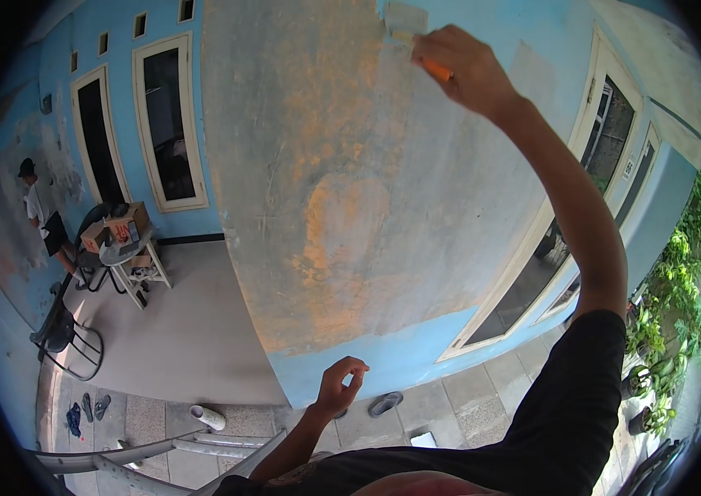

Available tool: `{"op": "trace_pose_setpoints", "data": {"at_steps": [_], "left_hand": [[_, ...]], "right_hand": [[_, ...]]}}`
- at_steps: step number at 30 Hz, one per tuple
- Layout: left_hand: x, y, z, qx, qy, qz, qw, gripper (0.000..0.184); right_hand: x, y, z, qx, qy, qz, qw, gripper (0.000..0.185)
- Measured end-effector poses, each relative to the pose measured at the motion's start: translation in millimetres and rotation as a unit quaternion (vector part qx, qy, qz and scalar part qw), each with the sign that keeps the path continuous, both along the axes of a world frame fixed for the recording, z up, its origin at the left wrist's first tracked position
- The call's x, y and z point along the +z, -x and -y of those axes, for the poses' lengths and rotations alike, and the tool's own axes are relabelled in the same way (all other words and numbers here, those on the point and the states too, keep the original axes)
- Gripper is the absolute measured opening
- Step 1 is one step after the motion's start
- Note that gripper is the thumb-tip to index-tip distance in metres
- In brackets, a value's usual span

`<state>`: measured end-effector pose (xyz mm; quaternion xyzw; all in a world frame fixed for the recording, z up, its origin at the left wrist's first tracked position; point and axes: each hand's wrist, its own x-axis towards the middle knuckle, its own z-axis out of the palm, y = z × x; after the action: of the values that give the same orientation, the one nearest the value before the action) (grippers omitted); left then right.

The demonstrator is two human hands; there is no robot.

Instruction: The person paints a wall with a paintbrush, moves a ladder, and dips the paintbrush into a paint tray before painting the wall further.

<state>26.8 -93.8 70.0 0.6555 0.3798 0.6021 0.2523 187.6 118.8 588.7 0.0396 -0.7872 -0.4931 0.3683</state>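
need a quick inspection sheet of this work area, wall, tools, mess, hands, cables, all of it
Surface: light-blue painted wall with a large bare grey and orange patch
Job's things: orange-handled scraper, blade against the wall's upper part
Clutter: brown cardboard boxes; dark sandals on the paving
Hands: right hand grips the scraper; left hand loosely curled, nothing visible in it
Cables: nothing seen
Surroundings: grey metal frame below; person in white shirt far left; green leafy plants right

Head-worn view, facing down, wall near
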Motion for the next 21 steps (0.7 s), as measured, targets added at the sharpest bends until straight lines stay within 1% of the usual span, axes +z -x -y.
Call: {"op": "trace_pose_setpoints", "data": {"at_steps": [1, 2, 3, 4, 5, 6, 8, 9, 10, 12, 14, 16, 18, 19, 20, 21], "left_hand": [[-0.5, 0.1, 0.3, -0.004, 0.003, -0.003, 1.0, 0.007], [-0.8, -0.5, -0.9, -0.007, 0.001, -0.004, 1.0, 0.007], [-1.9, -1.8, -0.6, -0.012, 0.003, -0.004, 1.0, 0.006], [-2.5, -3.2, -0.6, -0.016, 0.003, -0.002, 1.0, 0.006], [-2.2, -5.1, -0.2, -0.017, 0.004, -0.002, 1.0, 0.006], [-1.0, -7.1, -0.2, -0.017, 0.002, 0.001, 1.0, 0.007], [1.3, -12.0, -2.5, -0.019, 0.001, 0.005, 1.0, 0.01], [1.4, -13.6, -1.9, -0.022, -0.006, -0.004, 1.0, 0.007], [2.0, -14.8, -2.6, -0.024, -0.014, -0.012, 1.0, 0.006], [4.1, -16.7, -2.1, -0.02, -0.01, -0.011, 1.0, 0.006], [1.5, -19.1, -2.0, -0.017, -0.002, -0.01, 1.0, 0.006], [-5.1, -22.0, -2.6, -0.012, 0.006, -0.013, 1.0, 0.006], [-3.9, -26.4, -2.2, -0.014, 0.018, -0.014, 1.0, 0.007], [-3.5, -28.8, -3.1, -0.018, 0.013, -0.012, 1.0, 0.007], [-2.9, -30.8, -3.3, -0.021, 0.007, -0.009, 1.0, 0.007], [-1.9, -32.7, -2.9, -0.019, 0.009, -0.009, 1.0, 0.007]], "right_hand": [[-33.0, -1.1, 6.5, 0.013, 0.04, 0.009, 0.999, 0.016], [-59.5, -3.6, 16.1, 0.02, 0.114, 0.037, 0.993, 0.016], [-81.0, -6.1, 32.6, 0.0, 0.22, 0.081, 0.972, 0.013], [-99.1, -7.1, 50.8, 0.004, 0.339, 0.119, 0.933, 0.009], [-109.8, -9.9, 62.0, -0.024, 0.47, 0.149, 0.87, 0.008], [-109.2, -12.0, 57.5, -0.026, 0.471, 0.148, 0.869, 0.008], [-96.8, -17.0, 31.1, -0.099, 0.504, 0.121, 0.849, 0.008], [-76.7, -23.7, 7.0, -0.12, 0.559, 0.044, 0.819, 0.013], [-48.3, -29.8, -4.6, -0.14, 0.517, 0.0, 0.844, 0.014], [5.4, -48.8, -24.7, -0.042, 0.529, -0.058, 0.846, 0.012], [58.0, -75.0, -47.7, -0.017, 0.381, -0.08, 0.921, 0.018], [91.5, -77.6, -20.1, 0.085, 0.445, -0.14, 0.88, 0.013], [100.4, -85.0, -20.0, 0.148, 0.34, -0.157, 0.915, 0.014], [93.0, -89.1, -22.7, 0.115, 0.288, -0.192, 0.931, 0.012], [75.6, -88.7, -19.8, 0.114, 0.294, -0.192, 0.929, 0.012], [50.4, -87.3, -17.4, 0.114, 0.222, -0.19, 0.95, 0.011]]}}
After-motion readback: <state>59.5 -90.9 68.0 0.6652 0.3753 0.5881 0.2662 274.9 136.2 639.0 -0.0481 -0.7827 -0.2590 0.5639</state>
